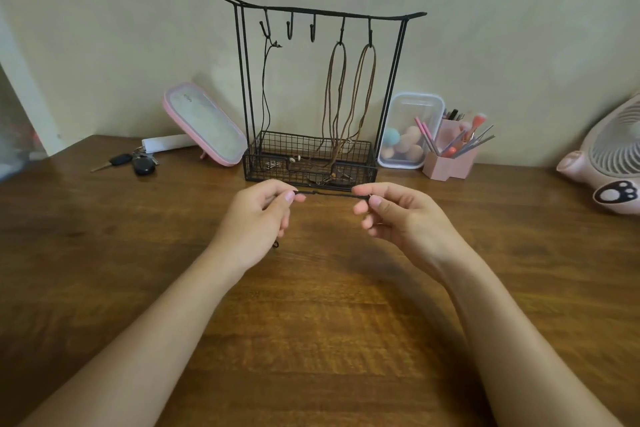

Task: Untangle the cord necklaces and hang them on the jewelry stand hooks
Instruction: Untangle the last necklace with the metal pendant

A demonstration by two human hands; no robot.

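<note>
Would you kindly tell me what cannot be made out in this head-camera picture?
1. Head view: the thin black cord shows only one stretch; the pinching left hand and right hand hide most of the rest.
2. Head view: the small trinkets in the black wire basket are too small to identify behind the mesh.
3. Head view: the pink plastic fan is cut off by the right edge.

Matt black wire stand (394, 80), wooden table (311, 340)
</note>
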